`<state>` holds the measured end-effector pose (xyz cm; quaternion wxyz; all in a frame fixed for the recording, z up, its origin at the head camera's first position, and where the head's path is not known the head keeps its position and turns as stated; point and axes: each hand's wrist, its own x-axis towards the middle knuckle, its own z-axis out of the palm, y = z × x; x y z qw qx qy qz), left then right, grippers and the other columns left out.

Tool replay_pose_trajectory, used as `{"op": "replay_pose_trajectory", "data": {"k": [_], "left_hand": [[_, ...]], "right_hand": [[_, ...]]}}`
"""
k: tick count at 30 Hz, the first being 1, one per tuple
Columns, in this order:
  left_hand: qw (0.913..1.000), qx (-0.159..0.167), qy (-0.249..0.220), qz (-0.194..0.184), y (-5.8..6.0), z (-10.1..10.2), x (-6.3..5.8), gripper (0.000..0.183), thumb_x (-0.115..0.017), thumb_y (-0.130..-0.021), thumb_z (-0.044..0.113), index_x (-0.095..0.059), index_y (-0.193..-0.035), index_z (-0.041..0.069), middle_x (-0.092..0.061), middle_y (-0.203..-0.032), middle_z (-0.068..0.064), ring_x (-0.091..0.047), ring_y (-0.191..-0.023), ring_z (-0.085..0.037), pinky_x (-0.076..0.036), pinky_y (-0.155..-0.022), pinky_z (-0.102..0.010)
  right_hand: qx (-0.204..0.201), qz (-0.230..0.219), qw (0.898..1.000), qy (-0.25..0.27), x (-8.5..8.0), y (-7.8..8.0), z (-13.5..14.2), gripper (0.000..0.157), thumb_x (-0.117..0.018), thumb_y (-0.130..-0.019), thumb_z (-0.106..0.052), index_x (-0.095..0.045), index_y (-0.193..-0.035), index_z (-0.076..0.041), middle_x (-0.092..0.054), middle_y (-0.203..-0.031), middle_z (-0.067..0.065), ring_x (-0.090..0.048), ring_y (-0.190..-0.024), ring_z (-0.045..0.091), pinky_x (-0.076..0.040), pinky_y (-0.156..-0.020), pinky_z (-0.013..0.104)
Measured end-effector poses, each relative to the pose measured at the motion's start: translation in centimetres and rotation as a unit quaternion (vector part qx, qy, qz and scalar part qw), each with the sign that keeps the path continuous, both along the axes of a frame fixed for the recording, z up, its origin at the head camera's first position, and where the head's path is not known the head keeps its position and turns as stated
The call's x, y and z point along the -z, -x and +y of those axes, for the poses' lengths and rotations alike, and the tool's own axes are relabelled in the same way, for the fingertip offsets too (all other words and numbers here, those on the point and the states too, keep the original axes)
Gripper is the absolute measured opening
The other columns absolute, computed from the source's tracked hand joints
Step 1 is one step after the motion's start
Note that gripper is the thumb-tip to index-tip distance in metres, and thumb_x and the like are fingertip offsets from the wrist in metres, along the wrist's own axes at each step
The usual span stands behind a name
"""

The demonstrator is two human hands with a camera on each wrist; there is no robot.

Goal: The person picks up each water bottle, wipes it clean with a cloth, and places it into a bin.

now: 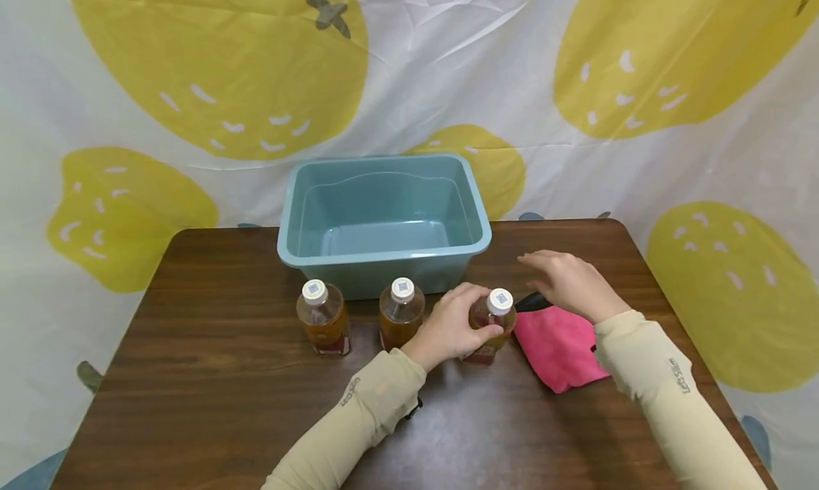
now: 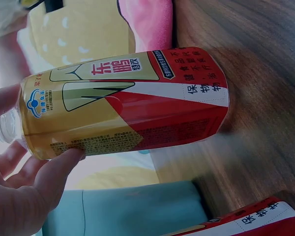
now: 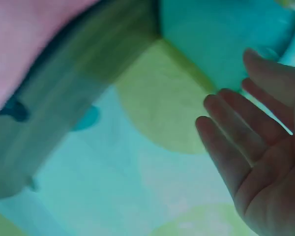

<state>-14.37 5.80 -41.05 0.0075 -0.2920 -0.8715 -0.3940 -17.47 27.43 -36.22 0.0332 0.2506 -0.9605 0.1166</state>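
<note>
My left hand (image 1: 451, 324) grips the upper part of the rightmost drink bottle (image 1: 484, 353), thumb on the near side and fingers round the back. The left wrist view shows that bottle's gold and red label (image 2: 128, 103); whether its base touches the table I cannot tell. Two similar bottles with white caps stand to its left: a middle bottle (image 1: 399, 319) and a left bottle (image 1: 323, 321). My right hand (image 1: 571, 282) hovers over a pink cloth item (image 1: 559, 348) with a black edge. In the right wrist view, its fingers (image 3: 236, 128) are extended and hold nothing.
A blue-green plastic bin (image 1: 384, 257) stands behind the bottles at the back of the brown wooden table (image 1: 217, 376). Nothing shows inside it. A white curtain (image 1: 448, 63) with a yellow fruit print hangs behind the table and along its sides.
</note>
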Motion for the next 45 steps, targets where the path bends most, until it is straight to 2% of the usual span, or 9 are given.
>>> {"op": "replay_pose_trajectory", "data": {"k": [4,7,13,20,29,35,40,45], "left_hand": [[1.0,-0.003,0.0,0.0,0.0,0.0,-0.1,0.046,-0.072,-0.076,0.033,-0.058,-0.113,0.009,-0.058,-0.109,-0.001,-0.055,-0.1,-0.014,-0.043,-0.086,-0.023],[1.0,-0.003,-0.002,0.006,0.0,-0.1,-0.2,0.045,-0.072,-0.076,0.032,-0.058,-0.112,0.009,-0.058,-0.108,-0.001,-0.056,-0.099,-0.015,-0.043,-0.085,-0.022],[1.0,-0.001,0.008,0.004,0.1,0.0,-0.3,0.046,-0.072,-0.076,0.033,-0.057,-0.113,0.009,-0.057,-0.11,-0.001,-0.055,-0.101,-0.016,-0.043,-0.086,-0.024],[0.9999,0.01,0.009,0.008,-0.1,0.3,-0.1,0.045,-0.072,-0.076,0.033,-0.057,-0.111,0.01,-0.057,-0.109,0.0,-0.054,-0.1,-0.014,-0.043,-0.087,-0.025],[0.9997,0.021,0.011,0.006,-0.5,0.4,0.1,0.043,-0.073,-0.074,0.032,-0.058,-0.109,0.011,-0.057,-0.107,0.001,-0.054,-0.098,-0.012,-0.043,-0.085,-0.023],[0.9985,0.037,0.025,0.03,-0.1,0.2,-0.1,0.041,-0.073,-0.074,0.031,-0.058,-0.106,0.012,-0.057,-0.107,0.0,-0.055,-0.098,-0.011,-0.044,-0.084,-0.021],[0.9981,0.047,0.027,0.029,0.2,-0.2,-0.1,0.04,-0.073,-0.074,0.029,-0.057,-0.107,0.013,-0.059,-0.104,0.0,-0.056,-0.094,-0.01,-0.045,-0.08,-0.02],[0.9975,0.054,0.032,0.034,-0.3,-0.5,-0.5,0.038,-0.072,-0.074,0.03,-0.056,-0.106,0.015,-0.061,-0.098,0.004,-0.058,-0.087,-0.009,-0.045,-0.075,-0.019]], "right_hand": [[-0.058,0.071,0.996,0.019,-1.9,0.9,-1.5,0.037,-0.071,-0.075,-0.004,-0.063,-0.111,-0.002,-0.063,-0.107,0.015,-0.062,-0.093,0.028,-0.051,-0.071,0.042],[-0.091,0.095,0.991,0.02,-3.0,1.6,-2.6,0.035,-0.072,-0.074,-0.005,-0.064,-0.109,-0.004,-0.064,-0.105,0.012,-0.062,-0.093,0.027,-0.051,-0.07,0.041],[-0.146,0.09,0.985,0.004,-3.7,3.2,-4.7,0.03,-0.072,-0.075,-0.008,-0.066,-0.105,-0.005,-0.064,-0.099,0.008,-0.062,-0.087,0.023,-0.051,-0.07,0.038],[-0.192,0.082,0.978,0.003,-2.8,4.4,-5.6,0.02,-0.073,-0.073,-0.004,-0.07,-0.092,-0.006,-0.064,-0.087,0.005,-0.059,-0.082,0.021,-0.05,-0.064,0.033],[-0.189,0.046,0.981,0.028,-2.1,4.4,-5.9,0.019,-0.072,-0.071,0.003,-0.07,-0.088,-0.004,-0.064,-0.082,0.005,-0.061,-0.076,0.02,-0.049,-0.065,0.031],[-0.191,0.046,0.98,0.039,-1.9,4.8,-6.2,0.018,-0.073,-0.069,0.004,-0.071,-0.084,-0.005,-0.062,-0.077,0.003,-0.06,-0.073,0.019,-0.049,-0.062,0.03],[-0.189,0.034,0.98,0.046,-1.5,5.2,-6.5,0.016,-0.073,-0.07,0.004,-0.071,-0.082,-0.005,-0.062,-0.076,0.003,-0.06,-0.074,0.019,-0.049,-0.064,0.031],[-0.185,0.022,0.981,0.046,-1.2,5.3,-6.6,0.016,-0.073,-0.069,0.003,-0.071,-0.082,-0.006,-0.062,-0.075,0.002,-0.06,-0.075,0.02,-0.049,-0.065,0.031]]}}
